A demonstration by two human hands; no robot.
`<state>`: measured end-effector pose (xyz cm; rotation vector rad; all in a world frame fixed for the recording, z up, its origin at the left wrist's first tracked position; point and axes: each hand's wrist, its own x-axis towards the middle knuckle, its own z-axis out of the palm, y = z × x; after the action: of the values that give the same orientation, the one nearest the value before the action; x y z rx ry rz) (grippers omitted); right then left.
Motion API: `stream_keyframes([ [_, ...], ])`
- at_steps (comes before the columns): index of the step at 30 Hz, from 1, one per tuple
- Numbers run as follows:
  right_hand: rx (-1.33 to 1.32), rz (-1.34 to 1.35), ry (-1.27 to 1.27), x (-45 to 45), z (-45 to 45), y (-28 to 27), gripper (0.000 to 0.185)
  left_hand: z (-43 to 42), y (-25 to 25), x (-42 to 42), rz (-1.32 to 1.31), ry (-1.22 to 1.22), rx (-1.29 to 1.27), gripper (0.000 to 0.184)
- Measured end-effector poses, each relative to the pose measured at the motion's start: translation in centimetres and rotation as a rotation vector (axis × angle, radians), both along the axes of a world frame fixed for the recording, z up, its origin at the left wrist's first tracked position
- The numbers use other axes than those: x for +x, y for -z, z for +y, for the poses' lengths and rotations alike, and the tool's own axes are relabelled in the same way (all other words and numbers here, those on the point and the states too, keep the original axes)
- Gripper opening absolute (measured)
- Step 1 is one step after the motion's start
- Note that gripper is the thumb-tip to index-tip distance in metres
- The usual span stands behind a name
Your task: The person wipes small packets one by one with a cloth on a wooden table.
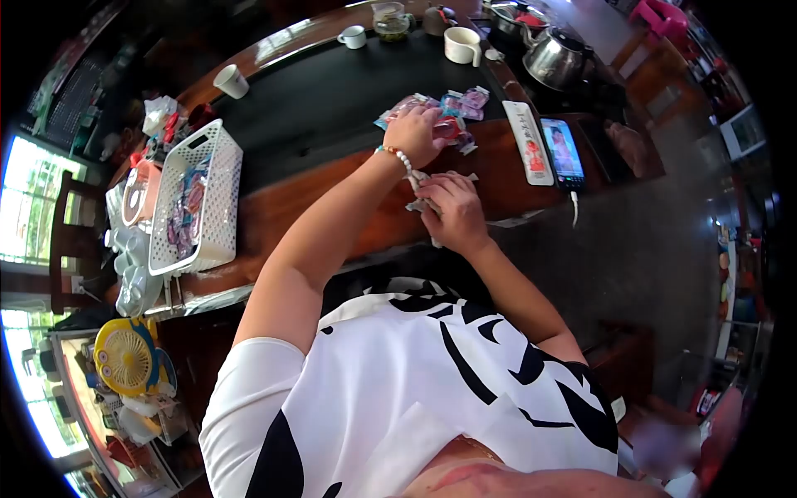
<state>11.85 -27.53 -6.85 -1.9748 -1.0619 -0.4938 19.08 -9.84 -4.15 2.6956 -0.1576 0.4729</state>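
Left hand (413, 137) on packets (474, 101) atop table (286, 203), fingers bent, grip unclear, right hand (457, 212) nearer body, fingers curled over pale scrap (414, 205), closure unclear, basket (227, 178) left, phone (561, 151) right.

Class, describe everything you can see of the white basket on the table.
The white basket is a rectangular, open-topped box, apparently plastic, its walls pierced with many small holes. A longer slot, like a handle opening, cuts its far end wall. It sits upright on the table, at the left, and holds small pink, purple and blue packets. Neither the left hand nor the right hand touches it. Its underside is hidden.
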Motion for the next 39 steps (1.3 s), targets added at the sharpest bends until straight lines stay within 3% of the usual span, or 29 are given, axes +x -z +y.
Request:
stream_keyframes([
  [6,-0.024,0.002,0.005,0.1,-0.1,0.3,0.024,-1.0,0.0,1.6,0.127,0.054,0.006,0.034],
  [9,-0.036,0.010,0.000,0.1,0.0,0.3,0.023,-0.1,-0.4,-0.3,0.108,0.024,-0.142,0.031],
  [12,-0.039,0.007,-0.003,0.0,0.0,0.1,0.021,3.2,0.2,-3.7,-0.094,0.097,-0.122,0.027],
  [16,-0.040,-0.018,0.000,0.0,0.1,-0.2,0.019,5.9,-0.9,-10.4,-0.176,0.027,-0.118,0.031],
  [18,-0.046,-0.034,0.000,0.0,0.2,-0.5,0.017,6.9,-1.1,-13.4,-0.199,0.157,-0.080,0.029],
  [26,-0.097,-0.027,-0.013,0.2,0.2,-0.3,0.022,9.1,1.9,-22.9,-0.096,0.109,-0.062,0.030],
  [29,-0.094,0.105,0.005,0.3,1.0,-0.8,0.022,7.2,0.9,-23.3,-0.205,0.041,-0.130,0.036],
  [31,0.054,0.255,-0.028,-0.4,3.1,-1.7,0.021,6.7,1.1,-23.4,-0.173,0.043,-0.102,0.040],
  [35,0.007,0.049,-0.299,-1.8,7.9,-1.8,0.025,6.3,1.5,-23.2,-0.131,0.040,-0.049,0.038],
  [39,-0.162,-0.036,-0.246,-0.2,9.1,-0.2,0.022,6.5,1.5,-23.2,-0.134,0.039,-0.082,0.036],
])
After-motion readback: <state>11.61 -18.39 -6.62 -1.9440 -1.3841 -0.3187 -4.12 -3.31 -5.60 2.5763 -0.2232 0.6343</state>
